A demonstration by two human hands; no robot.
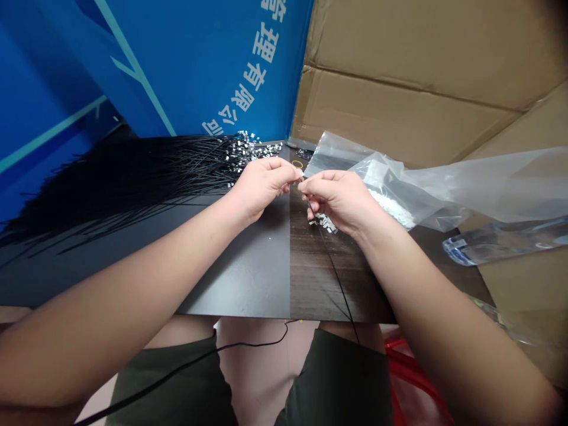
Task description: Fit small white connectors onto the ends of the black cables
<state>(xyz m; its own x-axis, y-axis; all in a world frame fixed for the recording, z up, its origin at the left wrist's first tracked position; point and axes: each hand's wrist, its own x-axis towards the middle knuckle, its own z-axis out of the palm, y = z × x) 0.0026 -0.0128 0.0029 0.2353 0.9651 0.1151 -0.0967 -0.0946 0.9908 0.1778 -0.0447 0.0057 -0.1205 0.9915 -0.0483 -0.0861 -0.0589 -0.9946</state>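
Observation:
My left hand (266,186) and my right hand (337,195) meet fingertip to fingertip above the table. A small white piece (301,173) shows at the tips of my left thumb and forefinger, which are pinched together. Between my right thumb and fingers is a thin black cord (331,254), its end close to the white piece; whether they touch I cannot tell. The cord hangs down past the table's front edge. Below my right hand lies a small heap of white pieces (327,223). To the left is a large bundle of black cords (146,163) with white tips.
A clear plastic bag (386,177) of white pieces lies at the right, with another clear bag (501,241) nearer. A yellow rubber band (297,164) lies behind my hands. A blue panel (177,65) and cardboard (412,77) stand behind the table (248,278).

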